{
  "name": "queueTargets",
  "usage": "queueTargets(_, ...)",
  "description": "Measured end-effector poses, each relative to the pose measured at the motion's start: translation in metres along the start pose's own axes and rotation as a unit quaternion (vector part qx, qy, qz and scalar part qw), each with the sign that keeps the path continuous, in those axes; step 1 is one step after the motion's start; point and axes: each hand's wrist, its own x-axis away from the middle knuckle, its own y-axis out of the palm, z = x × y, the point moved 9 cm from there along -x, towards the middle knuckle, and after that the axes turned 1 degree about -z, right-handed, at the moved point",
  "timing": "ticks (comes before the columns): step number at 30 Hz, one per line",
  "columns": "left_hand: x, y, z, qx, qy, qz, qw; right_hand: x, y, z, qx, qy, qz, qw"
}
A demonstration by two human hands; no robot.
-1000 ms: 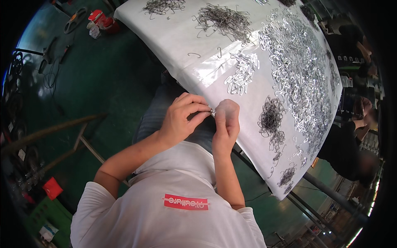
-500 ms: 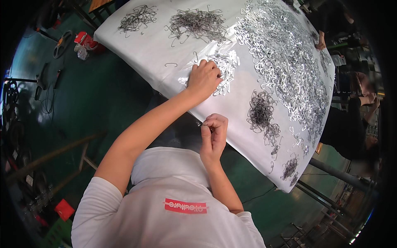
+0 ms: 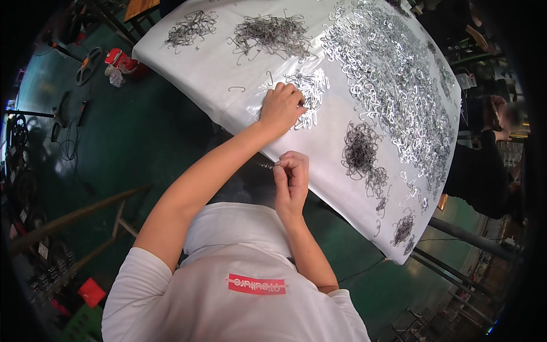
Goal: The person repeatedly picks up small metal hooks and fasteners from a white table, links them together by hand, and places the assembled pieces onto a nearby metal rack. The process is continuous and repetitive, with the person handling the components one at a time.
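Right hand pinches a small metal piece near the body; left hand reaches far onto the clips.

Near, the right hand [image 3: 292, 174] is closed on a thin metal clip [image 3: 266, 165] that points left, at the white table's near edge [image 3: 228, 108]. Farther, the left arm stretches out, the left hand [image 3: 280, 107] curled, fingertips on a small heap of shiny clips [image 3: 312, 97] just to its right; whether it grips one cannot be told.

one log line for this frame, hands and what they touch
left hand: on shiny hook pile | right hand: pinching small spring | white table
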Motion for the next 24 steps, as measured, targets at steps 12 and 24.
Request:
queueTargets(12,0.053,-0.058,-0.025,0.361,-0.212,-0.081,0.905,0.004,0.009,-0.003,-0.007,0.015,-0.017,1.0)
queueTargets(24,0.106,-0.114,0.009,0.361,-0.229,-0.044,0.903,-0.001,0.02,-0.001,0.033,-0.005,-0.039,0.999)
